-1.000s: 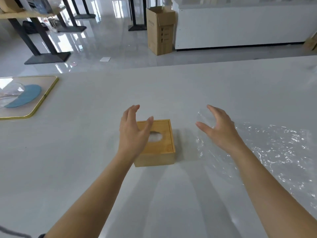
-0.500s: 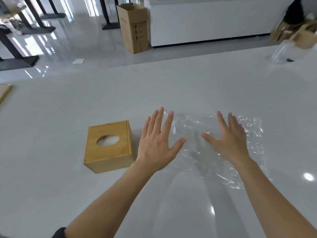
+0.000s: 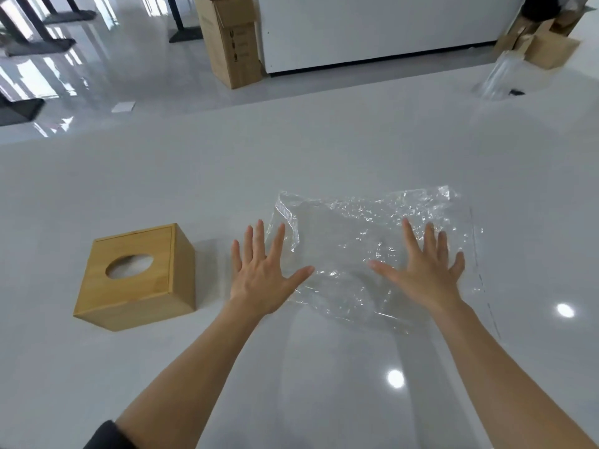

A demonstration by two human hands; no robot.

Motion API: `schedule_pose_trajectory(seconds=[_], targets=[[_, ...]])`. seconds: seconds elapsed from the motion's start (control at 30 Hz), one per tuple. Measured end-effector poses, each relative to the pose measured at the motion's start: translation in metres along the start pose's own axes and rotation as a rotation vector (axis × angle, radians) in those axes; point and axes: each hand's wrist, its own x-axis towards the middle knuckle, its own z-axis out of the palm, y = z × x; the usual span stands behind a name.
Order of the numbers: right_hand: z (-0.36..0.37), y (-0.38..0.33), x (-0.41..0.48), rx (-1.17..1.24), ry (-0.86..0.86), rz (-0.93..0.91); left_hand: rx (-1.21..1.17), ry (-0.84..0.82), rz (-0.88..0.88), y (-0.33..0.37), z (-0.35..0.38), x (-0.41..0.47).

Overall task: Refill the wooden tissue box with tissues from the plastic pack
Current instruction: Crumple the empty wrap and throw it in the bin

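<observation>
Plastic pack (image 3: 350, 228) and wooden tissue box (image 3: 136, 280) on the bench (image 3: 291, 150)

My left hand (image 3: 262, 277) is wide open, with all its fingers straight and spread. It holds nothing. Its fingertips lie over the left edge of the plastic pack. My right hand (image 3: 424, 273) is wide open too, with straight, spread fingers, and it holds nothing. It is over the right part of the pack. I cannot tell if my hands press on the plastic or float just above it.

The plastic pack is clear and crinkly. It lies flat on the white bench. Its corner at 11 o'clock is folded up a little.

The wooden tissue box stands at 9 o'clock from my left hand, near it but not touching. It has an oval hole on top, and something white (image 3: 129, 266) shows in the hole.

Far off, at 11 o'clock from the pack, a tall cardboard box (image 3: 231, 40) stands on the shiny floor past the bench.
</observation>
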Motion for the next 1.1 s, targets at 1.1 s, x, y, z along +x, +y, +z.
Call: schedule_pose_trajectory(seconds=[1.1], targets=[[0.027,-0.056,-0.088,0.823,0.002,-0.682,-1.727,0.06,-0.501,0.056,-0.024,-0.061]])
